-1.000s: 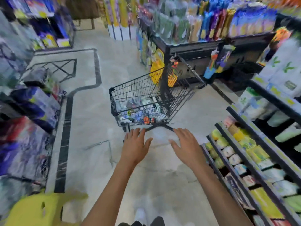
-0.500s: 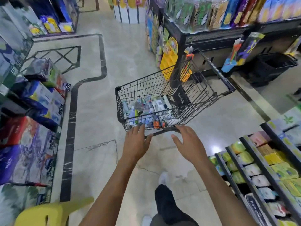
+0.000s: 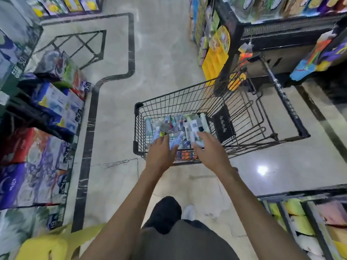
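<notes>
Black wire cart [image 3: 139, 128]: both hands are hovering over the packets heaped at its front end.

The left hand [image 3: 161, 153] and the right hand [image 3: 211, 153] are hanging side by side past the near rim, fingers straight and spread, gripping nothing. The packets [image 3: 169, 126] are lying just ahead of and beneath the fingertips, the left hand nearer the blue ones, the right nearer a white pack [image 3: 193, 125]; contact cannot be told. The cart's long axis is running from near left to far right, its handle [image 3: 281, 98] well apart from both hands. The goods are looking small, glossy and jumbled.

Head cam, wide, aims fwd/down, near cart [image 3: 169, 104]
</notes>
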Demonstrator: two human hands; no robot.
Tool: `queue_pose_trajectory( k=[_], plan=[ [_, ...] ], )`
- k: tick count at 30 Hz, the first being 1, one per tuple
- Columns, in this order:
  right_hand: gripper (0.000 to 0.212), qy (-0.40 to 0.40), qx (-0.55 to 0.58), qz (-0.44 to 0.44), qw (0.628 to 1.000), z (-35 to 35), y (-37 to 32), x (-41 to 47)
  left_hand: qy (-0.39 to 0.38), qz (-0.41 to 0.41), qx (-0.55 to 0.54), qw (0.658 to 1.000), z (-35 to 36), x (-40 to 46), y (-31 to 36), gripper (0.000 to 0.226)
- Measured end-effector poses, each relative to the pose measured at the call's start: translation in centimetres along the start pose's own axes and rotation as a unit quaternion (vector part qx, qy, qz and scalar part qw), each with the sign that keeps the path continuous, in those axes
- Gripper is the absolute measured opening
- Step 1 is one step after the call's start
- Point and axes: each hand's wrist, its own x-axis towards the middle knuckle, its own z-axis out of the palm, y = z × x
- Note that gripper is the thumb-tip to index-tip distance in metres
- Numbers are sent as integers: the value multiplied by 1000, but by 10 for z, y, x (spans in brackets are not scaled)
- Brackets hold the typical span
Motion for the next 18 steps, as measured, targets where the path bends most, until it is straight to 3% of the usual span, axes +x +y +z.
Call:
queue_pose_trajectory(
  k=[9,15,18],
  plan=[
    [49,-76,24,52,995,24,19,154,-45,-133,-129,982,36,128,-19,65],
    [47,-115,57,115,985,69,39,251,-84,-250,-238,935,90,216,-54,71],
    [47,-135,97,172,971,96,54,297,-91,-328,-307,889,114,253,-64,70]
  ],
)
